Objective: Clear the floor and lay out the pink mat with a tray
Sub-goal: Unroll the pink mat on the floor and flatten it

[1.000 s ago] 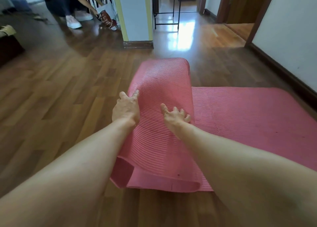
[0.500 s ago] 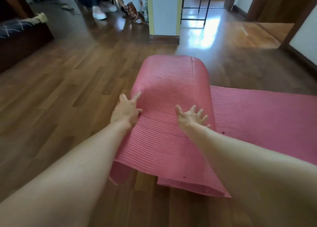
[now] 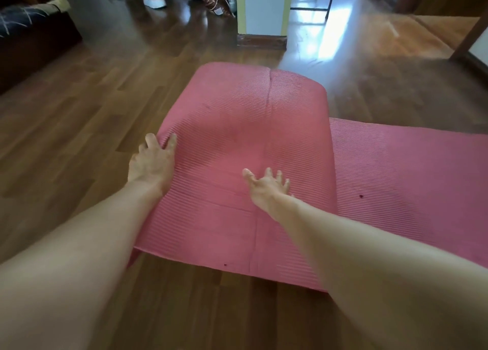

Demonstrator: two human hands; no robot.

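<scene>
both hands flat, fingers spread: left hand (image 3: 153, 162), right hand (image 3: 266, 187) pressing the pink mat (image 3: 237, 127)

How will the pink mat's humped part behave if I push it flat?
Probably bendy: the pink mat arches in a rounded hump, not a crease. It may spring back; its near edge seems lifted. Ribbed surface probably resists slipping.

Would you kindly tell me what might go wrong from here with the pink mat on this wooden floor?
Part of the pink mat humps up in a curl under the left hand and right hand; released, it may spring back instead of lying flat. The glossy wooden floor may let it slide or skew when pushed.
</scene>
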